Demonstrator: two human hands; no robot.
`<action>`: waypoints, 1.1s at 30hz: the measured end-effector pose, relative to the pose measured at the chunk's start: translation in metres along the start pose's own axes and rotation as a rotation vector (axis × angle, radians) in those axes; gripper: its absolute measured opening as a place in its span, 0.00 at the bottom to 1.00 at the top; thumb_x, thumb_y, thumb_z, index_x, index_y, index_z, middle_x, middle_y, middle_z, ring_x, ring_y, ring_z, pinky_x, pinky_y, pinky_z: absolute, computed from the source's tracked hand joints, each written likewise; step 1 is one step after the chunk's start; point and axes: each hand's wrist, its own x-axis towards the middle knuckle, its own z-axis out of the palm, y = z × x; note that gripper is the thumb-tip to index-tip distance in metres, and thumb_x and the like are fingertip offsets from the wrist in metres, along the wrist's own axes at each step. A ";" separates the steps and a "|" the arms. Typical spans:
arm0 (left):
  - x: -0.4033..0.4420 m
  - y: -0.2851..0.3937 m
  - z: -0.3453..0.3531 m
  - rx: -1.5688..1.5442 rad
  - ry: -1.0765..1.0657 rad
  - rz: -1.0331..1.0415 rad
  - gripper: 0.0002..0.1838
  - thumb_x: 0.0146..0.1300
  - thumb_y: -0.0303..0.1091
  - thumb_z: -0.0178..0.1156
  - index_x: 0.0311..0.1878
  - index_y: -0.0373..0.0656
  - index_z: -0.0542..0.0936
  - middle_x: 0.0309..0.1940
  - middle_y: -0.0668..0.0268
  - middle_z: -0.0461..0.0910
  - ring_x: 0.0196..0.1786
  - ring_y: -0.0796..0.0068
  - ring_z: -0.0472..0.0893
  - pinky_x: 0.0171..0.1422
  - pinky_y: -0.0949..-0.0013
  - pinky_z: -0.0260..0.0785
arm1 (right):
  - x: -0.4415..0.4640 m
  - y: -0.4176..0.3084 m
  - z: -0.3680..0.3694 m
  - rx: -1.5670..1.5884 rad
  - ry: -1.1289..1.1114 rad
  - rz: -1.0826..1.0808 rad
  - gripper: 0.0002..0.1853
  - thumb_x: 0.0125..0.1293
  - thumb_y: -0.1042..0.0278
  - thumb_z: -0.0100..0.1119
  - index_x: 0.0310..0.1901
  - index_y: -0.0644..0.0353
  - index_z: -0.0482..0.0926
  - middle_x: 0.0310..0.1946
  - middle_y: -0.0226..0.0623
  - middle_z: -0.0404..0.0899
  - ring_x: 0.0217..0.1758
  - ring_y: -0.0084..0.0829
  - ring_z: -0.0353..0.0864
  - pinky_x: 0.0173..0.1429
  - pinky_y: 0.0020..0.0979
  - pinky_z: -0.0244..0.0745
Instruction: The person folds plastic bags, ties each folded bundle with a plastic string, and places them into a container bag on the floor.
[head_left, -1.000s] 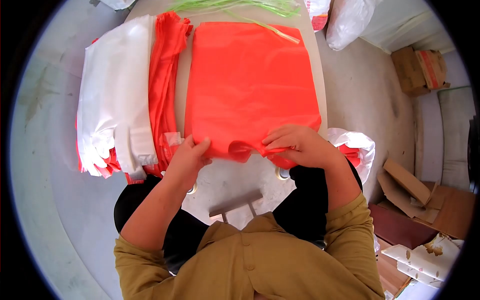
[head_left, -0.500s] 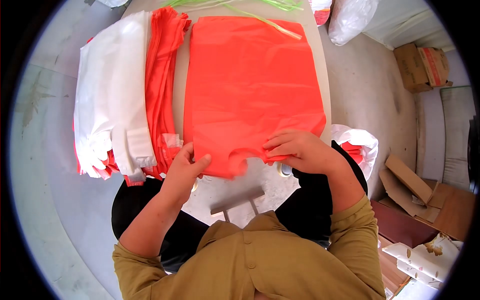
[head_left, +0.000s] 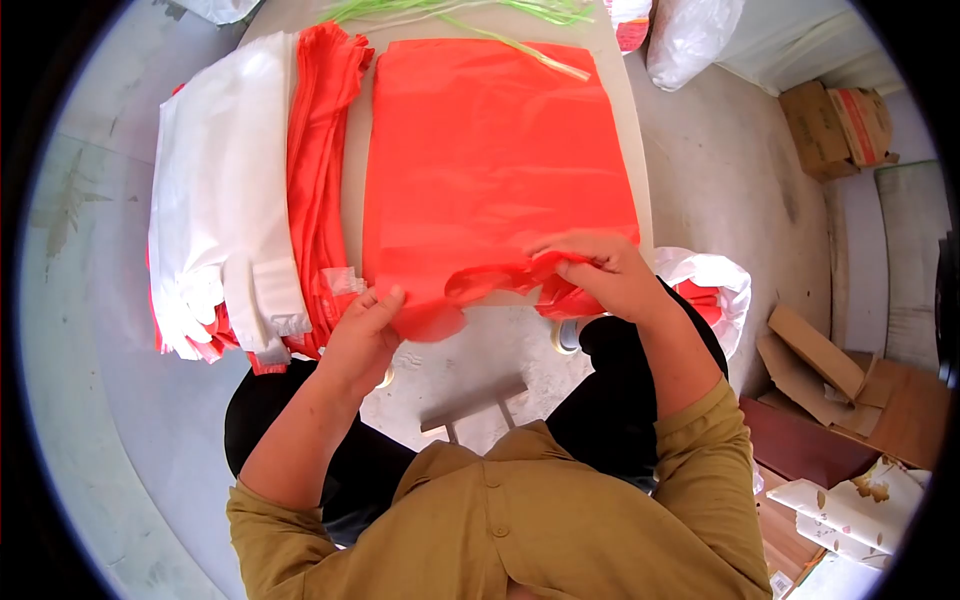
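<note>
Red plastic bags (head_left: 490, 150) lie flat in front of me, their handle ends toward my body. At the near left corner, my left hand (head_left: 365, 325) pinches the edge of the top bag between thumb and fingers. My right hand (head_left: 605, 270) is closed on the bag's other handle, which is bunched and lifted at the near right. Between the hands the bag's curved cut-out hangs over the table edge. To the left rests a pile of folded white bags (head_left: 225, 180) beside a stack of folded red bags (head_left: 325, 150).
Light green strips (head_left: 450, 12) lie at the table's far end. A white sack with red pieces inside (head_left: 735, 290) stands on the floor at the right. Cardboard boxes (head_left: 830, 125) and flattened cardboard (head_left: 815, 365) are farther right. A small wooden stool (head_left: 475, 405) is below.
My right hand has lifted and bunched the right handle of the bag, moving slightly away from my body. My left hand has shifted slightly, still pinching the left corner.
</note>
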 end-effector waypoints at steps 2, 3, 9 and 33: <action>0.004 0.000 0.000 0.096 -0.029 0.108 0.21 0.78 0.42 0.59 0.67 0.41 0.77 0.66 0.64 0.80 0.66 0.71 0.79 0.73 0.62 0.68 | 0.004 0.008 -0.001 -0.021 0.052 -0.065 0.16 0.69 0.82 0.52 0.53 0.68 0.85 0.50 0.36 0.88 0.51 0.25 0.85 0.57 0.30 0.80; 0.006 0.002 0.001 0.120 -0.036 0.155 0.21 0.78 0.41 0.59 0.67 0.41 0.77 0.65 0.65 0.81 0.66 0.71 0.79 0.72 0.63 0.69 | 0.005 0.006 -0.002 -0.011 0.067 -0.043 0.16 0.70 0.81 0.52 0.54 0.68 0.85 0.49 0.36 0.88 0.51 0.24 0.85 0.57 0.30 0.80; 0.006 0.034 0.032 0.172 -0.027 0.293 0.16 0.79 0.37 0.57 0.64 0.41 0.79 0.60 0.65 0.83 0.63 0.73 0.81 0.68 0.65 0.73 | 0.009 -0.010 -0.003 0.122 0.242 0.062 0.17 0.74 0.65 0.59 0.56 0.68 0.84 0.45 0.35 0.87 0.47 0.26 0.84 0.53 0.30 0.78; 0.031 0.081 0.054 0.190 0.006 0.288 0.20 0.79 0.31 0.56 0.70 0.40 0.72 0.62 0.60 0.81 0.60 0.70 0.83 0.66 0.66 0.78 | 0.020 -0.016 -0.021 0.077 0.323 0.096 0.12 0.74 0.64 0.56 0.32 0.59 0.79 0.31 0.19 0.75 0.37 0.15 0.70 0.45 0.24 0.67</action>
